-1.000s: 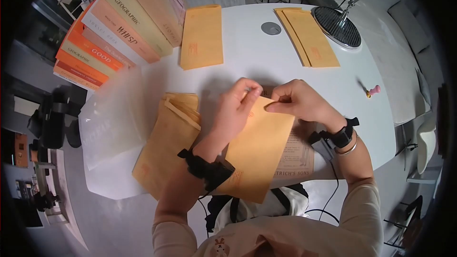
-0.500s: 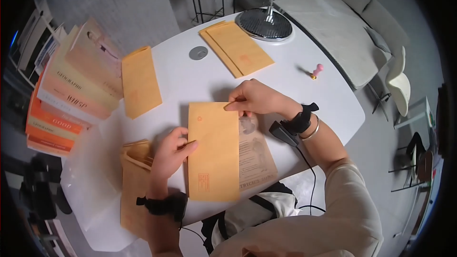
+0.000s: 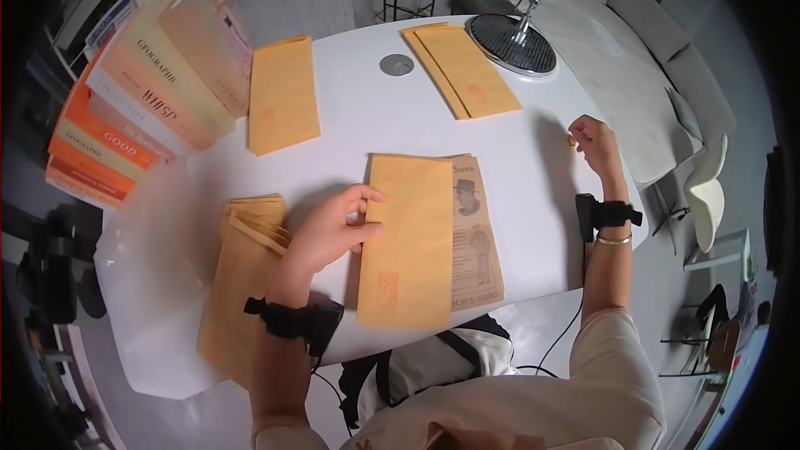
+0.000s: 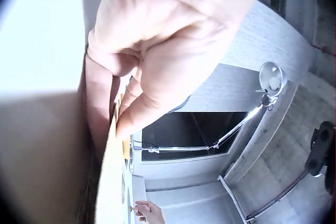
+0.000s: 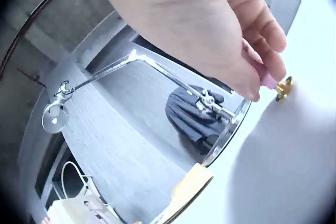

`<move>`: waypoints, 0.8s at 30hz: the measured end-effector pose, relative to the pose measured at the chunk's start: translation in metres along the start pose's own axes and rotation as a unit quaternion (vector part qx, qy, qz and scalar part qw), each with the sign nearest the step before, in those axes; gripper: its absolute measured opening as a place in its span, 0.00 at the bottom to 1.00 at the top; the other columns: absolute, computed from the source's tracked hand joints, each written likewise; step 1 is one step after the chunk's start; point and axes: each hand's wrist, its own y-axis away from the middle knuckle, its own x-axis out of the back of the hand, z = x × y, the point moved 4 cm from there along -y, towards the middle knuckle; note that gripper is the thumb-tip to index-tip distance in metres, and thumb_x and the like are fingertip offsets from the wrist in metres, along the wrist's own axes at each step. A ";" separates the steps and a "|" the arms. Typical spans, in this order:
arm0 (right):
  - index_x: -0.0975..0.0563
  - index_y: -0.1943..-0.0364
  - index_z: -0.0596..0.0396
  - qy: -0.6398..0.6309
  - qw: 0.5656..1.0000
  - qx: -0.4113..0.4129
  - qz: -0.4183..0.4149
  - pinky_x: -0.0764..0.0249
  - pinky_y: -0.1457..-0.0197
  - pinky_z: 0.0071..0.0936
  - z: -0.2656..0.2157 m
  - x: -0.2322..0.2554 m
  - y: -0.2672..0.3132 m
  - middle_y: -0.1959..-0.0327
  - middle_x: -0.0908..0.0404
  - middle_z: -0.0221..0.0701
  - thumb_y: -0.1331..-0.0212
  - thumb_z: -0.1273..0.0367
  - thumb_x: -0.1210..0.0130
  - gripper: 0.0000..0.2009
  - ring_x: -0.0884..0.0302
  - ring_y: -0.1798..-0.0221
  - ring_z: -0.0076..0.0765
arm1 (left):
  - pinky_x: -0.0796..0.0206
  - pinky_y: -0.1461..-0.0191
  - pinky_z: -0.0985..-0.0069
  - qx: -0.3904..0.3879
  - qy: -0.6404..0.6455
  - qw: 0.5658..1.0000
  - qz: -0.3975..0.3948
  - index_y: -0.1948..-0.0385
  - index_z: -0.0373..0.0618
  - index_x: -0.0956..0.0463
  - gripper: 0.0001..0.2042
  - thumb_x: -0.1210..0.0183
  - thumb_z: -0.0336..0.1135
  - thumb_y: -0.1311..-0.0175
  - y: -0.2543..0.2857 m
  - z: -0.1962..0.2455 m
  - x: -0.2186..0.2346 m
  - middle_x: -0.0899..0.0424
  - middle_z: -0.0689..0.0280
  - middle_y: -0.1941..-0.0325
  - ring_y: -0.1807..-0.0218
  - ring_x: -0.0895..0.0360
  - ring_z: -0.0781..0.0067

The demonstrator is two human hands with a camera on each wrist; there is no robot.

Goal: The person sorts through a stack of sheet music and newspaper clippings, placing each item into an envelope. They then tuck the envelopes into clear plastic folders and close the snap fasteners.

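Long tan paper envelope (image 3: pixel 408 242) with red print is by the near edge of the white table (image 3: pixel 537 200), covering part of a brown printed paper sheet (image 3: pixel 477 242), and the left hand (image 3: pixel 329 229) is pinching its left edge. Right hand's (image 3: pixel 597 148) got its fingers curled round a pink-handled stamp with a gold metal head (image 5: pixel 284 88), over near the table's right side

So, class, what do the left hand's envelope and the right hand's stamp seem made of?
Envelope: probably matte paper; thin edge, no glare. Stamp handle: smooth, even pink suggests plastic or painted wood; unclear which. Stamp head: likely polished metal, from its golden highlights.
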 end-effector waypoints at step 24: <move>0.23 0.62 0.58 0.008 0.992 0.128 -0.010 0.29 0.71 0.28 -0.059 -0.005 0.018 0.74 0.22 0.36 0.44 0.77 0.52 0.08 0.26 0.77 0.31 | 0.31 0.61 0.80 -0.084 0.109 0.990 0.037 0.57 0.41 0.31 0.12 0.41 0.22 0.42 0.001 0.006 0.015 0.25 0.66 0.56 0.60 0.26 0.78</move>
